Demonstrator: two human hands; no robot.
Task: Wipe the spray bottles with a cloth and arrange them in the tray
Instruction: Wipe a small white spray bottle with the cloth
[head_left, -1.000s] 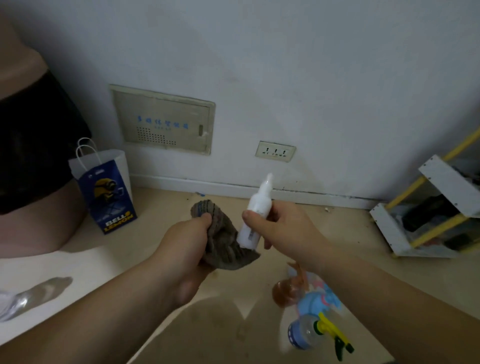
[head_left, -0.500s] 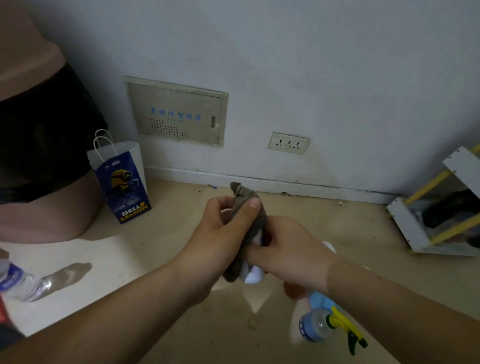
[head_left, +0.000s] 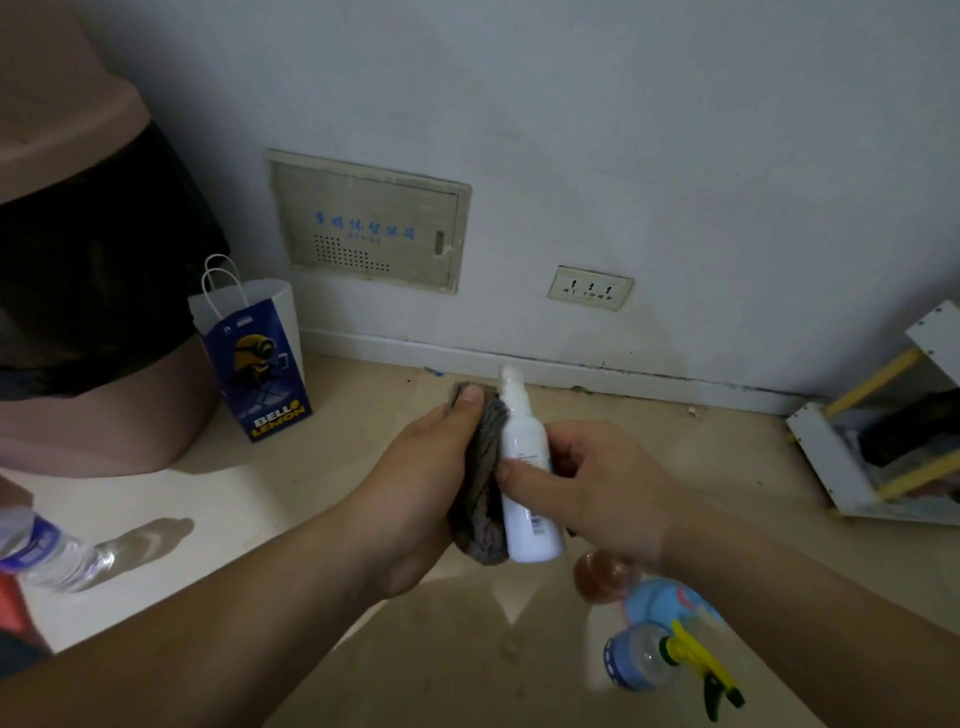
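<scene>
A white spray bottle (head_left: 524, 478) stands nearly upright in my right hand (head_left: 602, 488), which grips it from the right, thumb across its label. My left hand (head_left: 421, 483) presses a grey-brown cloth (head_left: 480, 483) against the bottle's left side. Below my right forearm on the floor lie an amber bottle (head_left: 597, 577), a light blue bottle (head_left: 660, 603) and a clear bottle with a yellow and green trigger (head_left: 654, 662). No tray is in view.
A blue and white paper bag (head_left: 254, 358) stands by the wall at the left, next to a pink bin with a black liner (head_left: 88, 291). A plastic water bottle (head_left: 47, 551) lies at the far left. A white and yellow rack (head_left: 883, 447) sits at the right.
Half a second ago the cloth covered the white bottle between both hands. Now the bottle's top and front show again, with the cloth at its left side.
</scene>
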